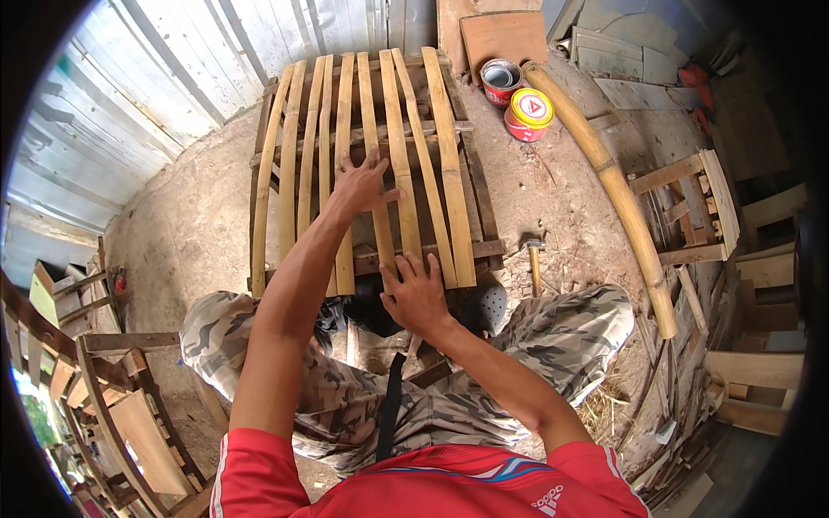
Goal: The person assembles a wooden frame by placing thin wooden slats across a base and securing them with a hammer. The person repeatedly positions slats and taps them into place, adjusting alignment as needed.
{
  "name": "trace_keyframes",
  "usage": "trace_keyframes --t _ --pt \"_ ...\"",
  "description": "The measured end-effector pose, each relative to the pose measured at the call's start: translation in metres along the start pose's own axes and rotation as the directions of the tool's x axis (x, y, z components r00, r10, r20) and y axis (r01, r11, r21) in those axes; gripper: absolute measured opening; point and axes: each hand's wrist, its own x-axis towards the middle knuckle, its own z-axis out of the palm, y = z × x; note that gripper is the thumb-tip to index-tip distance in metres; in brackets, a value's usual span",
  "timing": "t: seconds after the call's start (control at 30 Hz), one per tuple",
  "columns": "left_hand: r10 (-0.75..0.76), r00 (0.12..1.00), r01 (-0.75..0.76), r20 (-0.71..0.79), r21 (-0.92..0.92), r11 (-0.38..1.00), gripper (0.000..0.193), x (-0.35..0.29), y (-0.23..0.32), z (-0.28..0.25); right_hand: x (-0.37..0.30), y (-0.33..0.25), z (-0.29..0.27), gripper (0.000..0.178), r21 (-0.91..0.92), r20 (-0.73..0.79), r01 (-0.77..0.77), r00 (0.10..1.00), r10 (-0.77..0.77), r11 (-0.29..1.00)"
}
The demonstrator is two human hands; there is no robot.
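Several long bamboo slats (pixel 452 173) lie side by side, running away from me over a dark wooden frame (pixel 484 249) on the ground. Reaching over the middle of the slats is my left hand (pixel 363 184), its fingers spread across them and its thumb pointing right. My right hand (pixel 419 293) rests at the near ends of the central slats, fingers apart and fingertips on the wood. Neither hand is wrapped round a slat. The gaps between slats vary, with a wider one left of the rightmost slat.
A hammer (pixel 534 266) is on the ground right of the frame. Farther back are an open paint can (pixel 501 79) and a yellow-lidded red can (pixel 528 115). A thick bamboo pole (pixel 604 164) curves along the right. Corrugated metal wall (pixel 164 78) stands at left; wooden furniture frames (pixel 134 341) flank me.
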Motion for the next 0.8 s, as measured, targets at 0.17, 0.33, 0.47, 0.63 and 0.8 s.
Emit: trace_keyframes --t 0.17,0.33,0.47,0.63,0.8 --pt "-0.01 1.0 0.01 0.02 0.007 1.0 0.11 -0.002 0.002 -0.003 -0.002 0.003 -0.001 0.057 0.017 0.01 -0.001 1.0 0.001 1.0" --pt "0.017 1.0 -0.017 0.006 0.01 1.0 0.114 -0.001 0.0 -0.003 -0.003 0.008 -0.009 0.07 0.149 0.011 -0.014 1.0 0.012 0.989" --pt "0.027 0.998 -0.028 0.06 0.018 0.999 0.125 -0.003 0.001 -0.012 -0.003 0.019 -0.034 0.078 0.22 0.111 -0.15 0.986 0.128 0.964" --pt "0.086 0.983 -0.093 0.162 0.034 0.995 0.142 -0.005 -0.004 -0.025 -0.004 0.037 -0.032 0.076 0.241 0.176 -0.158 0.977 0.117 0.958" --pt "0.112 0.982 -0.123 0.151 0.065 0.99 0.148 -0.009 -0.006 -0.025 -0.004 0.039 -0.028 0.074 0.245 0.15 -0.138 0.983 0.103 0.96"
